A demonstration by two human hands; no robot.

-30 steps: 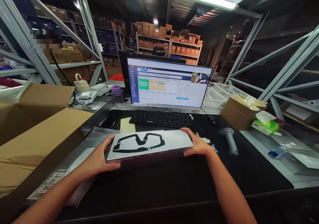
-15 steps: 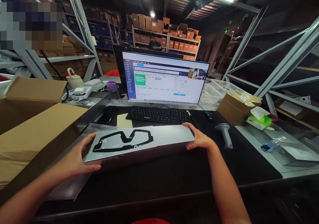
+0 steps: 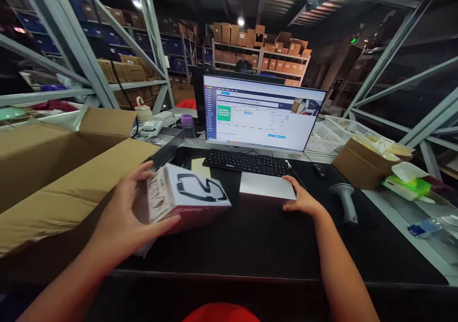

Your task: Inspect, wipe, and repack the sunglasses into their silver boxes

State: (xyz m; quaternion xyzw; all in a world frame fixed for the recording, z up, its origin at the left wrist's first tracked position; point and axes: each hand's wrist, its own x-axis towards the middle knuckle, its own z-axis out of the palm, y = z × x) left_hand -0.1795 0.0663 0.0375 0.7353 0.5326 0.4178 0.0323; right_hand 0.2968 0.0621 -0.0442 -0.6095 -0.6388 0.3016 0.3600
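Note:
My left hand [image 3: 123, 217] grips the left end of a white product sleeve [image 3: 186, 193] printed with a black glasses outline and holds it tilted above the black desk mat [image 3: 265, 241]. A plain grey inner box [image 3: 266, 185] lies flat in front of the keyboard [image 3: 246, 162], sticking out to the right of the sleeve. My right hand [image 3: 302, 200] holds the grey box by its right end, thumb on top. Whether sleeve and inner box are still joined is hidden behind the sleeve.
A lit monitor [image 3: 263, 114] stands behind the keyboard. A large open cardboard carton [image 3: 53, 169] is at the left, and a barcode scanner [image 3: 345, 198], a mouse [image 3: 318, 169] and a small open box [image 3: 361, 162] at the right. A purple-lidded bottle [image 3: 186, 129] stands by the monitor. Metal racks surround the desk.
The long box has come apart lengthwise: my left hand pulled the printed sleeve left and tilted it up, while my right hand stayed on the grey inner box.

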